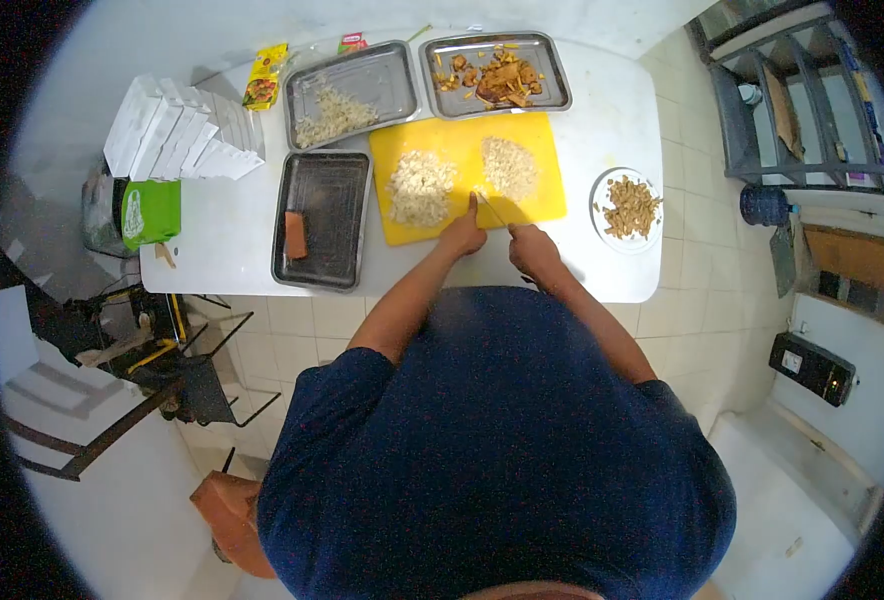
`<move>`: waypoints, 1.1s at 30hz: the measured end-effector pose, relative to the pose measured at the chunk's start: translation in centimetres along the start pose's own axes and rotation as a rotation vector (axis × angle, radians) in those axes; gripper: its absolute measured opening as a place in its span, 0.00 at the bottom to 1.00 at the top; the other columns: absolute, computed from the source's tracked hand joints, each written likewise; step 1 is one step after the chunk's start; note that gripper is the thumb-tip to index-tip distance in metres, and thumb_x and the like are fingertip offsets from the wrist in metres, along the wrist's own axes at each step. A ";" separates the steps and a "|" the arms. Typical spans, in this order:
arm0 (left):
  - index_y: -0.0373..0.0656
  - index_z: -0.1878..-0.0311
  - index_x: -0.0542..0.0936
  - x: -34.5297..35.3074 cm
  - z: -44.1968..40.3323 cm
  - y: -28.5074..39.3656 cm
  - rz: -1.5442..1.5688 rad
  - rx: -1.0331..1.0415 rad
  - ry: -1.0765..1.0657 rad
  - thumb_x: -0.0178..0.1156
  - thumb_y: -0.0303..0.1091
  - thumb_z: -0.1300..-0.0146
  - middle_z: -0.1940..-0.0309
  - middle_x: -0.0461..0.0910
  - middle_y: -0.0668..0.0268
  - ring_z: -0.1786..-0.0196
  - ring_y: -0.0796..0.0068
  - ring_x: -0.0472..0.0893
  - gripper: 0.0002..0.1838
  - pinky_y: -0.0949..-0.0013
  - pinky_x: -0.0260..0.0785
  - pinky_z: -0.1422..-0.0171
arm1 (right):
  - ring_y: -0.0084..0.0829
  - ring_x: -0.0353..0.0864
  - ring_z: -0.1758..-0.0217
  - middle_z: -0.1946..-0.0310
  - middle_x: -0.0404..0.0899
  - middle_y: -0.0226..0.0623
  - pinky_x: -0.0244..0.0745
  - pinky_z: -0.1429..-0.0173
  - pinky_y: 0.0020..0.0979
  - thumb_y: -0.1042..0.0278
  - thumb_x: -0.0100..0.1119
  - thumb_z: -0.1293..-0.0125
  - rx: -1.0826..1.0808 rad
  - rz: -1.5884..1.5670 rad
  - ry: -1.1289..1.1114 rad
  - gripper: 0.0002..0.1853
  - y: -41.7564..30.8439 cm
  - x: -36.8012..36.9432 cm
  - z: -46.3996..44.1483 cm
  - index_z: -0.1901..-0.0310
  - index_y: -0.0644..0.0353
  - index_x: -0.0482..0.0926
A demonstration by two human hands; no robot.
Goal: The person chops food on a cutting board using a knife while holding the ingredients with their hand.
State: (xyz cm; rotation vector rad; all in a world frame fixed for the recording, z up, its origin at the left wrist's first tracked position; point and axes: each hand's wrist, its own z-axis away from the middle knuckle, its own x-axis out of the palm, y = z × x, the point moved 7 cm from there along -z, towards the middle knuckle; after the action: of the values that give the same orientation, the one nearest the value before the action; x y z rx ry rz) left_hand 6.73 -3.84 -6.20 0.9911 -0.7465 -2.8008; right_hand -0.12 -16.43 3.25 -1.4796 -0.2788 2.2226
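On the white table lies a yellow cutting board (472, 140) with two piles of pale chopped pieces, a larger one (422, 188) on the left and a flatter one (510, 168) on the right. My right hand (534, 250) is closed round the handle of a knife (492, 208), at the board's front edge. The blade points up and left between the piles. My left hand (465, 235) is at the board's front edge, one finger stretched toward the blade tip, beside a small pale bit. Whether it pinches anything is too small to tell.
Behind the board stand a tray of pale shreds (337, 115) and a tray of brown pieces (502, 80). A dark tray (322, 220) with an orange-brown block is left. A plate of brown strips (630, 210) is right. White boxes (167, 130) stand far left.
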 end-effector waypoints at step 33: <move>0.48 0.21 0.40 -2.5 0.2 0.5 -0.338 0.048 0.069 0.53 0.34 0.39 0.57 0.83 0.51 0.57 0.56 0.85 0.46 0.54 0.77 0.51 | 0.53 0.83 0.60 0.66 0.82 0.56 0.78 0.54 0.48 0.72 0.47 0.38 -0.035 0.136 -0.050 0.17 -1.4 -0.5 -1.7 0.49 0.63 0.79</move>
State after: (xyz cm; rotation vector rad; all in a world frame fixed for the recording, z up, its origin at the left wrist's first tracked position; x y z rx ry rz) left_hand 8.53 -3.67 -4.40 1.3282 -0.6995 -3.0179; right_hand 1.98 -15.52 3.50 -1.5037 -0.2409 2.3752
